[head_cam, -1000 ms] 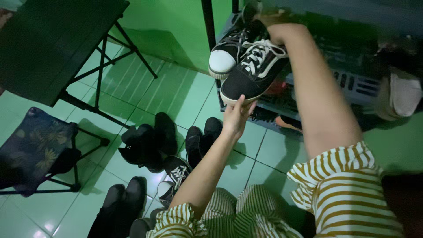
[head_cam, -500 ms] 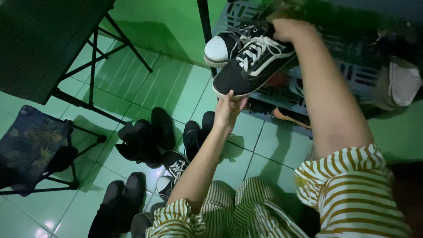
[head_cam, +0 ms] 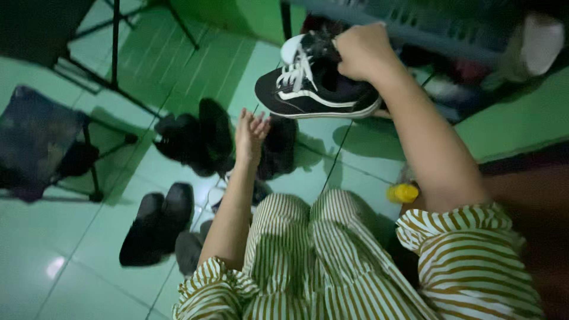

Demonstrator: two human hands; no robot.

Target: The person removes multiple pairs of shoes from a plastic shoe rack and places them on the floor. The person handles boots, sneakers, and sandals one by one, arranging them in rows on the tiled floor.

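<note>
Head view: looking down on lap, both arms out over a green tiled floor (head_cam: 332,160).
Landmark: black sneaker (head_cam: 317,95) w/ white laces, white side stripe, white sole edge; all places given rel. to it.
Right hand (head_cam: 363,50): fingers curled tight, gripping the sneaker at its heel/collar end, lifting it off the floor.
Left hand (head_cam: 251,131): fingers loosely spread, holding nothing, hovering just below the sneaker's toe end, not touching it.
Key relation: sneaker's long axis is running roughly level, toe pointing to pic left, heel to the right; toe is lying up and right of the left fingertips; left hand is nearer the toe, right is already on the heel.
2nd shoe: white-toed sneaker (head_cam: 293,46) sitting just behind the landmark, touching or nearly so; can't tell if the right hand is also gripping it.
Floor below: dark shoes (head_cam: 195,139) scattered left and under the landmark, another dark pair (head_cam: 157,222) further left-down.
Room: blue-grey slatted rack (head_cam: 427,26) behind it; folding stool (head_cam: 41,142) well left; green wall; dim light.
Clothes: striped fabric (head_cam: 308,261) covering the lap.
</note>
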